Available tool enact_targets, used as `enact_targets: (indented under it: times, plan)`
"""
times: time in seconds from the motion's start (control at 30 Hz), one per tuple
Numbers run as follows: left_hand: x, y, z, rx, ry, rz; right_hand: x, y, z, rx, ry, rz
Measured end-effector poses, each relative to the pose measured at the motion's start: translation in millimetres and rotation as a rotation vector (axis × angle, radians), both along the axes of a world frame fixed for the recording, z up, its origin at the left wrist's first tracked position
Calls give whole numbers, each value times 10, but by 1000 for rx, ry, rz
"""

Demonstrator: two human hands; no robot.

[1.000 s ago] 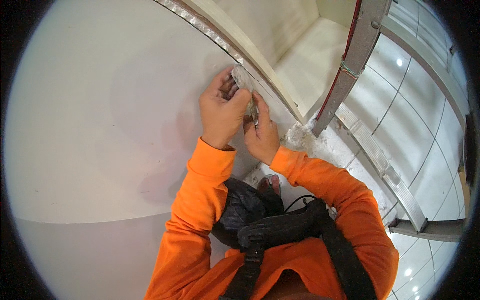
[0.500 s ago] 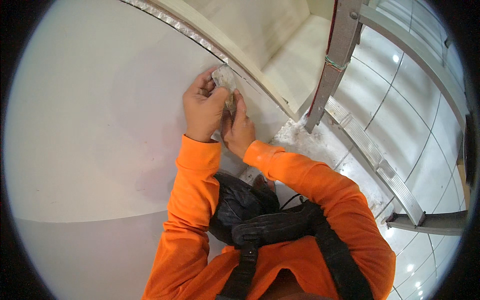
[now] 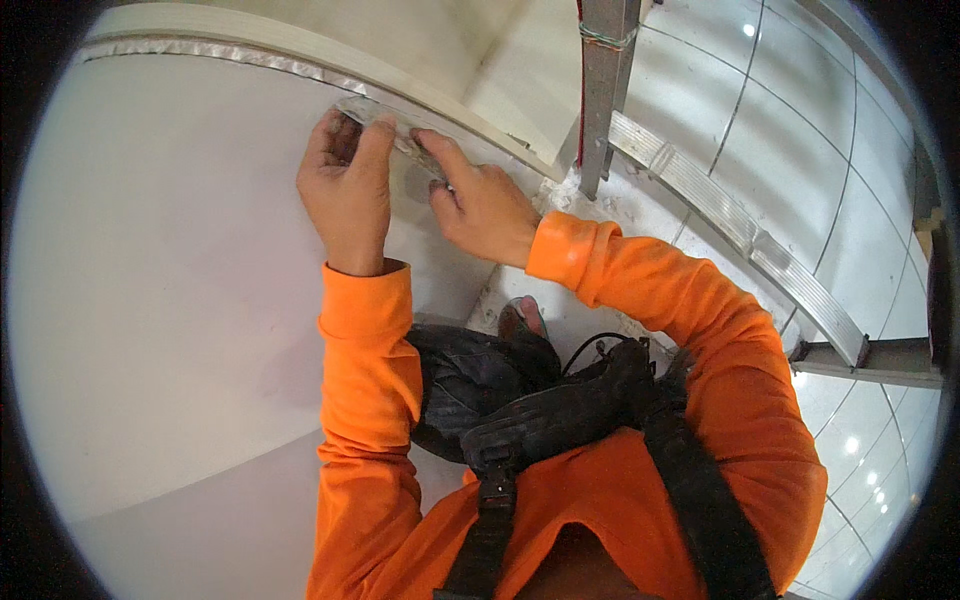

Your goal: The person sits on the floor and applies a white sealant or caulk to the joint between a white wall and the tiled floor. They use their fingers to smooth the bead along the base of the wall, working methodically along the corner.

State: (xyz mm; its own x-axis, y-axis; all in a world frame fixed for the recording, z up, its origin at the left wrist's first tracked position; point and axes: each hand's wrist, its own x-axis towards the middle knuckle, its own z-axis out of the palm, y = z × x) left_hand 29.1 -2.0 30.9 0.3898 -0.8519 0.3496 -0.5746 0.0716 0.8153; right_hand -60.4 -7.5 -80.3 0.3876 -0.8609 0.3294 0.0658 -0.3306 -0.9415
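Observation:
A thin, flat, grey-white scraper-like piece [image 3: 403,137], smeared with dried material, lies along the top edge of a large pale panel [image 3: 190,220]. My left hand [image 3: 345,195] is closed on its left end, thumb in front and fingers curled behind. My right hand [image 3: 488,212] grips the other end, index finger stretched along it and thumb below. Just above, a crinkled whitish strip [image 3: 230,55] runs in the seam between the panel and a cream wooden frame [image 3: 400,75]. The fingers cover parts of the piece, so its exact kind is unclear.
A metal ladder stands at the right, with an upright [image 3: 607,90] near the frame's corner and a ribbed rung [image 3: 700,190]. White floor tiles [image 3: 780,130] lie beneath it. Whitish debris [image 3: 620,205] sits by the ladder's foot. My foot [image 3: 525,315] shows below my hands.
Both hands have moved left and up along the seam with the flat piece, which now lies flatter along the edge. My right hand has spread away from my left. The view has turned.

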Motion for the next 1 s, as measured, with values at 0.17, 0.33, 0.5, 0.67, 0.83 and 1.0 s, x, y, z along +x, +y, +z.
enact_targets:
  times: [0.17,0.33,0.5,0.67,0.83,1.0]
  plan:
    - [34,-82,-76,-71,-5,-3,181,199,135,165,-45,-13]
    - [87,17,-3,-54,-125,25,721,376,82,240,-251,-71]
    - [127,13,-81,-96,25,19,837,300,144,304,-207,21]
    - [134,36,-53,-66,24,51,867,313,103,313,-158,34]
    - [132,102,-146,52,-52,35,694,424,-317,173,-220,-89]
    - [21,200,-307,177,-136,-80,126,213,-558,205,-129,-10]
